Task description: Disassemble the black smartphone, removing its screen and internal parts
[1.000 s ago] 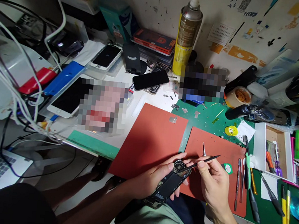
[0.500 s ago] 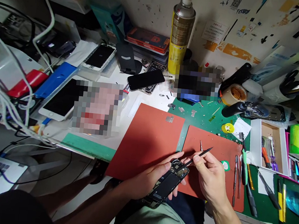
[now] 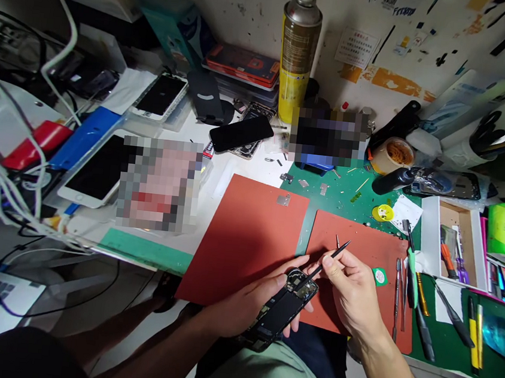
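Observation:
An opened phone [image 3: 282, 312], its inner parts and black battery showing, lies tilted in my left hand [image 3: 263, 298], above my lap at the table's front edge. My left thumb rests on its edge and fingertips show on its far side. My right hand [image 3: 351, 277] pinches a thin black stick tool [image 3: 329, 259], whose lower tip is at the upper part of the phone. A second slim tool with a metal tip pokes up beside the right fingers; how it is held is hidden.
Two red-brown mats [image 3: 248, 230] lie on the table. Tweezers, brushes and picks [image 3: 411, 278] are at the right, near an open white box [image 3: 431, 232]. Behind stand a yellow spray can [image 3: 298, 55] and a black phone [image 3: 241, 134]. White cables [image 3: 18, 188] hang at the left.
The view has shifted slightly, so most table items appear a little further left. My right hand and the black stick have moved slightly left and the stick looks a little steeper.

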Demonstrator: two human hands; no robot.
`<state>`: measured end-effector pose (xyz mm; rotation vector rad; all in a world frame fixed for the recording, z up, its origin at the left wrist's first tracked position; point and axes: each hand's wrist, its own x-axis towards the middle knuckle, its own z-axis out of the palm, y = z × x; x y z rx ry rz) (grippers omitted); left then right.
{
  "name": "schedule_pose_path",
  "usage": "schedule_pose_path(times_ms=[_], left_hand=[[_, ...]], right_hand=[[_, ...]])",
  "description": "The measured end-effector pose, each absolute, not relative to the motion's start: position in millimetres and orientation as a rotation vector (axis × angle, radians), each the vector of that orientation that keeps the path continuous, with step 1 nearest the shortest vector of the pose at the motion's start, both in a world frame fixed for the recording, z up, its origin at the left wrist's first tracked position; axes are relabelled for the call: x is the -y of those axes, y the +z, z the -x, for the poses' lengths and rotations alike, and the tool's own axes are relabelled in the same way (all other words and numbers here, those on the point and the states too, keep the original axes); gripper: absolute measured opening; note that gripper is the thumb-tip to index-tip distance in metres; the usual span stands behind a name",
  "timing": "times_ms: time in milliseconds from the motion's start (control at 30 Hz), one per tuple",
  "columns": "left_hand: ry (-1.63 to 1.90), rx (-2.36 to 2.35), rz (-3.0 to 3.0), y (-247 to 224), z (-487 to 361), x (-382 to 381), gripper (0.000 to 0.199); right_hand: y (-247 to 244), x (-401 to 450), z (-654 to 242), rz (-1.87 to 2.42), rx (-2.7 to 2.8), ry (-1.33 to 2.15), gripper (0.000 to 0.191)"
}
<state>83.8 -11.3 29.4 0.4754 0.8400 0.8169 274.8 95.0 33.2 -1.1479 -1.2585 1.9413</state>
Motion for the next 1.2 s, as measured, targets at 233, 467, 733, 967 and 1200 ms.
schedule_pose_path(times_ms=[233, 467, 733, 967, 1200], left_hand=[[0.824, -0.838, -0.478, 25.4, -83.9, 13.7, 0.080], [0.858, -0.874, -0.467, 29.4, -85.5, 18.7, 0.075], [0.850, -0.882, -0.468, 26.1, -86.7, 21.2, 0.074], [0.839, -0.879, -0.454, 28.7, -86.9, 18.8, 0.079], [0.855, -0.879, -0.458, 31.3, -86.0, 15.8, 0.076]], right_hand=[[35.1, -88.2, -283.0, 1.118, 1.278, 1.869, 0.026], [36.4, -69.8, -294.5, 1.091, 1.463, 1.603, 0.012], [39.6, -64.6, -296.1, 1.069, 1.569, 1.476, 0.013], [31.8, -67.3, -297.6, 1.091, 1.437, 1.654, 0.012], [31.9, -69.0, -293.4, 1.122, 1.438, 1.688, 0.017]])
